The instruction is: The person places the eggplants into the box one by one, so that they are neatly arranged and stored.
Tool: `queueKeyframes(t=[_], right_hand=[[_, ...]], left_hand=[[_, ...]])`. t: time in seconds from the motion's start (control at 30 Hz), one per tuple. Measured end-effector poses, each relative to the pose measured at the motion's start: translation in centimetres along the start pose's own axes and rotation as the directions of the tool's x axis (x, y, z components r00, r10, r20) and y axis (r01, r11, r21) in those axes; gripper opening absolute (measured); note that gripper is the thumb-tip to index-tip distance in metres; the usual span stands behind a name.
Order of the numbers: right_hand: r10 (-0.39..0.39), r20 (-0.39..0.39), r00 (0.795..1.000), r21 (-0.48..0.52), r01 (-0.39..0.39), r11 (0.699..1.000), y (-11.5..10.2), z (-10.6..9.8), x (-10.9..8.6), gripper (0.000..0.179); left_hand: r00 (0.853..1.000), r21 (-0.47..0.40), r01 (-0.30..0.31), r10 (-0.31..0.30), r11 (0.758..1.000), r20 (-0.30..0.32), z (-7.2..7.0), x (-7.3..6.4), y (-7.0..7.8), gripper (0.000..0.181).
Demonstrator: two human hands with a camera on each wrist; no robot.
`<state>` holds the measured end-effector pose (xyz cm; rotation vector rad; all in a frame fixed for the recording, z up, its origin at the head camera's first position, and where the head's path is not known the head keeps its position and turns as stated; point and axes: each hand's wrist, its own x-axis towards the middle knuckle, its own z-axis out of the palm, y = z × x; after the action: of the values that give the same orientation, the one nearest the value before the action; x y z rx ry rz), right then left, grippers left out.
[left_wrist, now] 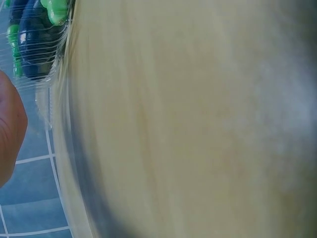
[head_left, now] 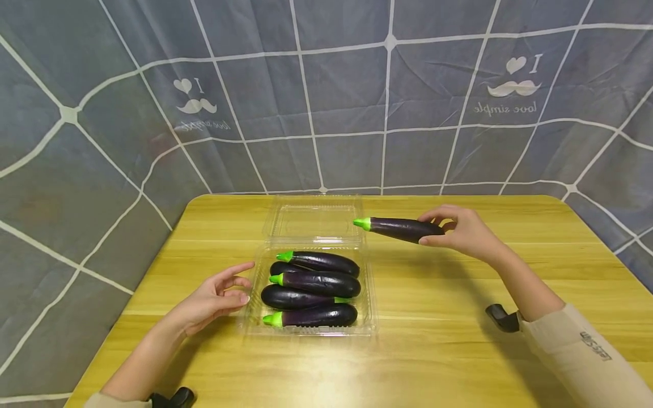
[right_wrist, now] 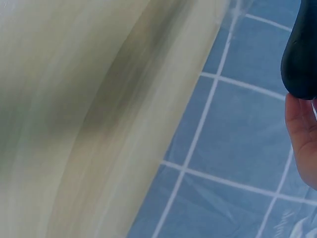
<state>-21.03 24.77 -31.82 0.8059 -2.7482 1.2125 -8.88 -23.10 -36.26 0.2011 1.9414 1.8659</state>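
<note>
My right hand (head_left: 464, 232) pinches a dark purple eggplant (head_left: 398, 228) by its blunt end, above the table. Its green stem points left, close to the lid's right edge. In the right wrist view, the fingers (right_wrist: 299, 121) meet the dark blunt end (right_wrist: 299, 69). A clear plastic clamshell box (head_left: 369, 309) lies with its lid (head_left: 316, 220) folded back. Inside it are several eggplants (head_left: 321, 283), most with bright green stems to the left. Beside the box's left wall is my left hand (head_left: 214, 300), fingers loosely bent and nothing in them; whether they touch the wall, I cannot tell.
The wood-grain table (head_left: 418, 351) reaches back to a grey curtain (head_left: 347, 113) with white grid lines and printed hearts and moustaches. Black wrist straps (head_left: 502, 318) show at both sleeves.
</note>
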Motion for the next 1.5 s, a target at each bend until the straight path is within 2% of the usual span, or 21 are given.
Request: queueKeyframes(t=[0.33, 0.73, 1.1, 1.3, 1.5], right_hand=[[-0.132, 0.033, 0.991, 0.042, 0.131, 0.991, -2.8, 1.1, -0.2, 0.036], [-0.216, 0.120, 0.969, 0.109, 0.204, 0.973, -5.2, 3.6, -0.7, 0.033], [-0.270, 0.165, 0.949, 0.139, 0.249, 0.959, -6.4, 5.7, -0.6, 0.033], [-0.253, 0.215, 0.943, 0.174, 0.218, 0.960, -7.5, 6.5, -0.7, 0.034], [-0.277, 0.232, 0.933, 0.161, 0.244, 0.956, -8.1, 7.6, -0.8, 0.035]], left_hand=[[1.000, 0.012, 0.012, -0.012, 1.000, -0.013, -0.2, 0.0, 0.3, 0.065], [0.999, 0.008, 0.027, -0.027, 1.000, -0.024, 0.0, -0.1, 0.3, 0.065], [0.999, 0.030, 0.036, -0.035, 0.999, -0.030, 0.1, 0.1, 0.5, 0.066], [0.999, 0.032, 0.042, -0.041, 0.999, -0.032, 0.1, 0.1, 0.5, 0.067], [0.999, 0.038, 0.040, -0.039, 0.998, -0.035, 0.1, 0.1, 0.5, 0.068]])
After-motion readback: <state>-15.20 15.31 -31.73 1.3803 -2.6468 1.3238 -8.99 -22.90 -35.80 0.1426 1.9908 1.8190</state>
